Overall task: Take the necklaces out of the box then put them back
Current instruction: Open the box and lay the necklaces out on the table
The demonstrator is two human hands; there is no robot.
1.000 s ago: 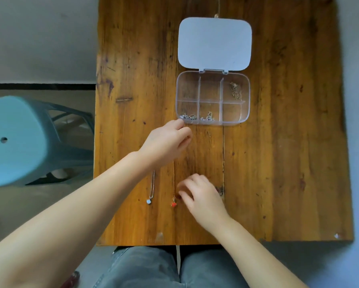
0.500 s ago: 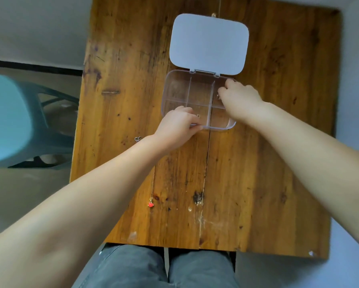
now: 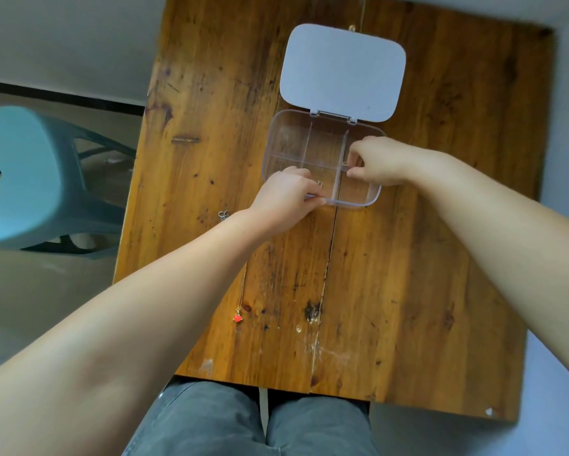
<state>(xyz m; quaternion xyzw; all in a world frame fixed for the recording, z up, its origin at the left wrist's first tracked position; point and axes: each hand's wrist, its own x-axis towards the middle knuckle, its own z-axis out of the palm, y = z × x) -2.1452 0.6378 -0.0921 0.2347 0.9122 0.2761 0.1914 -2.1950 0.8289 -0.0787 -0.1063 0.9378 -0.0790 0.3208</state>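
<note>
A clear compartment box (image 3: 278,136) lies on the wooden table (image 3: 408,274) with its white lid (image 3: 342,70) folded back. My left hand (image 3: 286,200) pinches the box's near wall at the middle compartment, where a small silver piece (image 3: 319,183) shows. Over the right-hand compartments, my right hand (image 3: 378,162) has thumb and finger closed on a thin gold necklace (image 3: 344,163). A gold-chain necklace with a red pendant (image 3: 238,318) lies on the table, its chain running under my left forearm. Beside my left wrist lies a silver necklace piece (image 3: 223,214).
A teal plastic stool (image 3: 23,179) stands on the floor to the left of the table. My grey-trousered legs (image 3: 243,422) are at the table's near edge. A wall runs behind the table's far end.
My right hand has left the red-pendant necklace near the front edge and gone to the box's right compartments, where it now pinches a chain. My left hand has closed on the box's near wall.
</note>
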